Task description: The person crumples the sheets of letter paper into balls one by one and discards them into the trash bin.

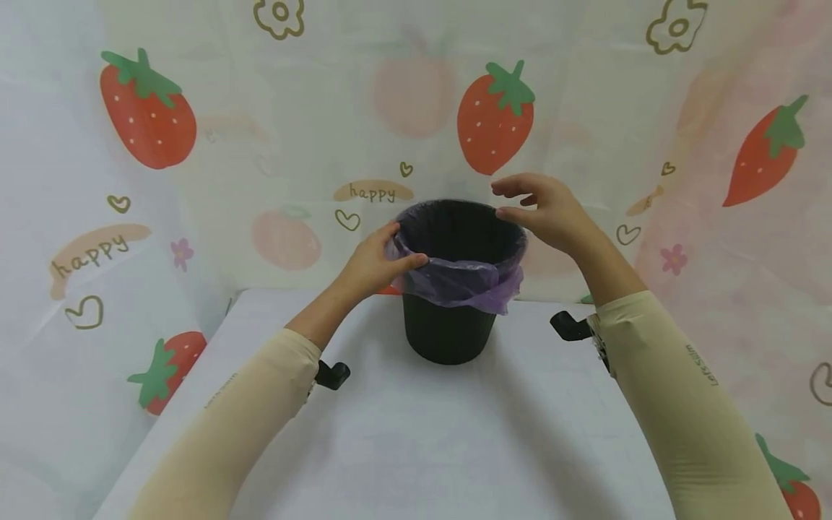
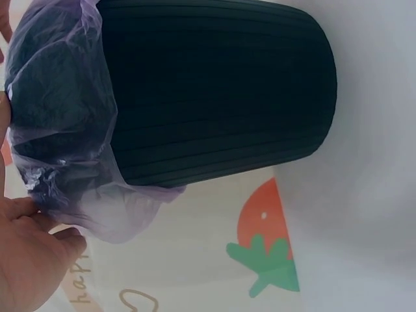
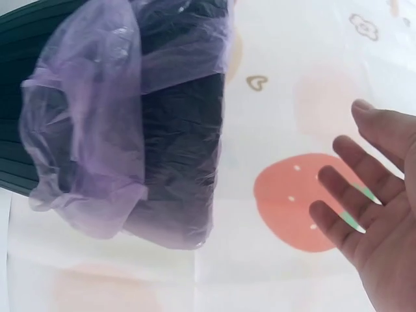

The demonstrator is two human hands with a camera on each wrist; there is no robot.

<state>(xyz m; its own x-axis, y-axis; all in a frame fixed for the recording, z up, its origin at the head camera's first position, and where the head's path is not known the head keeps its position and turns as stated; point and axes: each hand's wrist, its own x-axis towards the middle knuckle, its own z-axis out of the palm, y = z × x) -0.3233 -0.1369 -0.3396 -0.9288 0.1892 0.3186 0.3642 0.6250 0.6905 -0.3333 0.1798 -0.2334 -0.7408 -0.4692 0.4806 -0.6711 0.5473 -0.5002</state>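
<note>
A black trash can (image 1: pixel 448 336) stands upright on the white table, its ribbed side near in the left wrist view. A thin purple garbage bag (image 1: pixel 448 283) lines it and folds down over the rim, hanging loosely outside. My left hand (image 1: pixel 375 261) is at the left of the rim, thumb over the edge and fingers against the bag; in the left wrist view the fingers (image 2: pixel 23 208) curl at the bag's edge. My right hand (image 1: pixel 549 213) is raised by the right of the rim, fingers spread and apart from the bag in the right wrist view, holding nothing.
The white table (image 1: pixel 442 433) reaches back to a cloth backdrop (image 1: pixel 312 130) printed with strawberries, hearts and flowers. Black wrist-mounted pieces (image 1: pixel 334 375) stick out from both sleeves. The table's left edge slopes beside my left forearm.
</note>
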